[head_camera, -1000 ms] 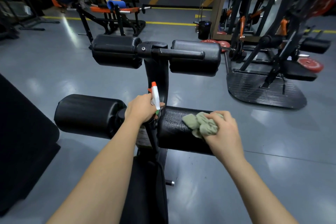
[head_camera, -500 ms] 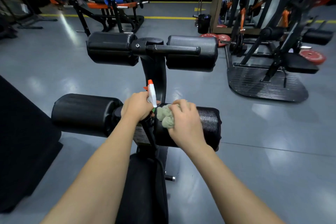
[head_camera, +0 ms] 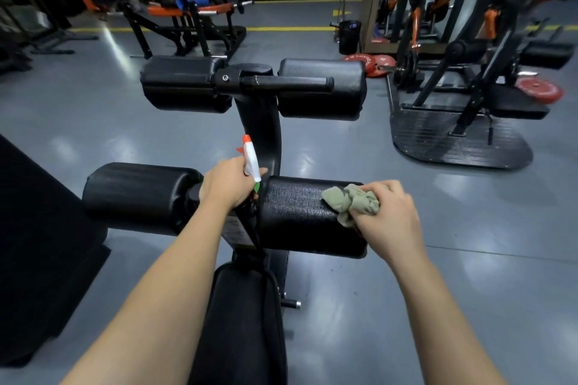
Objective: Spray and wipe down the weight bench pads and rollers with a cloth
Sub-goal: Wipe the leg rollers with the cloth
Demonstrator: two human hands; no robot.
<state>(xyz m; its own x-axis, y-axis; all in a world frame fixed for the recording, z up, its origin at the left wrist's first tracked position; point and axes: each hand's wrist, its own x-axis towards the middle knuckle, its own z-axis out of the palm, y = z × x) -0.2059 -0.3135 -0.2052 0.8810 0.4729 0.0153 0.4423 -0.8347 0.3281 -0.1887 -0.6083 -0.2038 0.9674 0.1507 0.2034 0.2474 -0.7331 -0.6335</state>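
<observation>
Wiping the right roller (head_camera: pixel 297 216), the right hand (head_camera: pixel 391 222), grip closed on a bunched cloth (head_camera: pixel 350 201), presses down; the left hand (head_camera: pixel 226 186) clasps the spray bottle (head_camera: pixel 251 161), ready.

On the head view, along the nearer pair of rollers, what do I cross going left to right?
near left roller → left hand, gripping the spray bottle → near right roller → cloth → right hand, which grips that cloth

Dim overall, with pale lamp reflections glaring off the floor (head_camera: pixel 488 262) around the bench (head_camera: pixel 259 125), and soft blur and wide-angle bending beyond it.
</observation>
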